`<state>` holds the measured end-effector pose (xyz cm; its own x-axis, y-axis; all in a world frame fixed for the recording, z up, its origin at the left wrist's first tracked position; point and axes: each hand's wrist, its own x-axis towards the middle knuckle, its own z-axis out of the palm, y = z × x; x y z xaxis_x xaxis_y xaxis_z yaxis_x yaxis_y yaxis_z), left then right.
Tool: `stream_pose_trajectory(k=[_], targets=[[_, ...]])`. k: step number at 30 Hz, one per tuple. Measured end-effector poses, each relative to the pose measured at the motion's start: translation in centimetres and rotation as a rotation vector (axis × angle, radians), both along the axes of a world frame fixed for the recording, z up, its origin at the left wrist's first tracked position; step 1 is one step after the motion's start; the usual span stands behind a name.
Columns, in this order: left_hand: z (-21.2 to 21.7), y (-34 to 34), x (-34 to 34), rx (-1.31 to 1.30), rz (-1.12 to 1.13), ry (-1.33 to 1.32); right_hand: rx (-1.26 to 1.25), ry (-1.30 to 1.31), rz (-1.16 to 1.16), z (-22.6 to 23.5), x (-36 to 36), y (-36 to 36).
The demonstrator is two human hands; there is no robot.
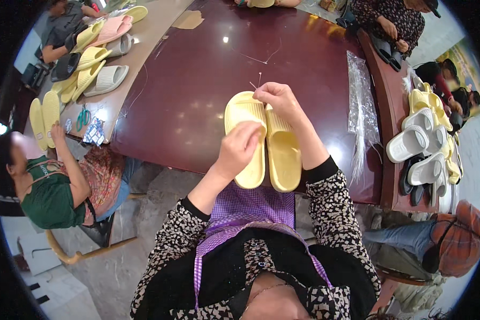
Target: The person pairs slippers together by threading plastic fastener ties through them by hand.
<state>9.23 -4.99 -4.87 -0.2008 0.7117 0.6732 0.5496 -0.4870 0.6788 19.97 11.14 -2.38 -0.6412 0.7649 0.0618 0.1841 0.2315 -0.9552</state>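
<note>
a purple checked apron (261, 205) is nearest. past it, 2 yellow slippers (285, 160) lie side by side at the near edge of the dark red table (197, 69). the left hand (239, 146), fingers curled in, hides part of the left slipper's strap; i cannot tell if it grips anything. farther, the right hand (278, 100) pinches a thin tie (259, 80) by the toes. a clear plastic bag (359, 96) lies to the right, green scissors (83, 118) far left.

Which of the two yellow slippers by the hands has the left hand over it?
The left yellow slipper: the left hand is over its middle. The right yellow slipper has its middle bare, with the right hand at its toe end.
</note>
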Motion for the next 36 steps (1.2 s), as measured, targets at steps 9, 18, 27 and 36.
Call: stream_pose_trajectory(k=[9, 18, 27, 36], targets=[[3.5, 6.3, -1.5, -0.392, -0.15, -0.613, 0.067, 0.079, 0.029, -1.0, 2.4, -2.8], [2.2, 7.6, -1.1, -0.486, -0.368, -1.063, 0.05, 0.068, 0.016, -0.9, 3.1, -3.4], [0.8, 7.3, -1.7, -0.535, -0.488, -1.13, -0.115, 0.225, -0.18, -0.1, 3.3, -4.0], [0.7, 7.6, -1.5, -0.546, -0.539, -1.121, -0.014, 0.15, -0.156, -0.7, 3.6, -3.9]])
